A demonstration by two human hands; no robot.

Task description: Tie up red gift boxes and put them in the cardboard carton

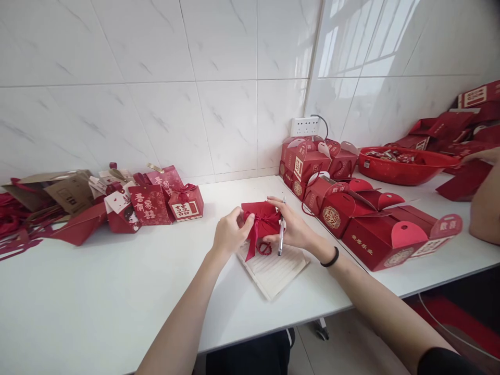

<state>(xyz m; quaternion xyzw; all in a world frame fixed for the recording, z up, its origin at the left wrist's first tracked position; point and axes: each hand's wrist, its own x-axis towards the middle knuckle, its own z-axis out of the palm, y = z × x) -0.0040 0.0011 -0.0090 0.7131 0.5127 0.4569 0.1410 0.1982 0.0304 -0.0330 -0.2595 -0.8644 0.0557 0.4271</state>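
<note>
Left fingers grip your packet, right fingers packet and pen, inside the table's front edge: bow tied, remainder unclear.

The right hand hides the right end of the red packet, which covers the far part of the notebook. Small pieces in the basin, perhaps sweets, are too tiny to tell. Ribbons at left and a co-worker's arm at right are cut off.

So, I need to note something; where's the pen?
In the head view, just right of centre: in the right hand, beside the bow, over the notebook.
</note>
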